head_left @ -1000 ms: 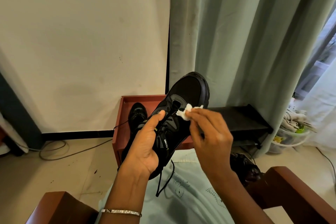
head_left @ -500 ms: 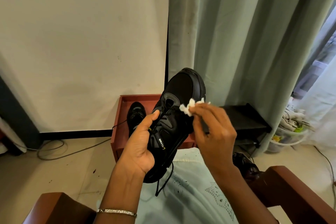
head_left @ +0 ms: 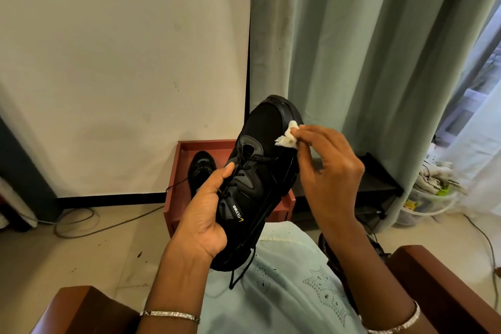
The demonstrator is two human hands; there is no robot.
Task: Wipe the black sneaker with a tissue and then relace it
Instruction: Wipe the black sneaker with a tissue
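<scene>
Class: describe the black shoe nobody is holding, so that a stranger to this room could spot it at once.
Where the white wall meets the floor stands a red-brown box. The shoe sits inside it, toward its left. Unlike the black sneaker in the left hand, it is untouched.

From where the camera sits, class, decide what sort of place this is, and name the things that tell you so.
Probably a room in a home. Long green curtains hang by a window, the person sits in a wooden armchair, and a red box holding a shoe stands on the tiled floor.
</scene>
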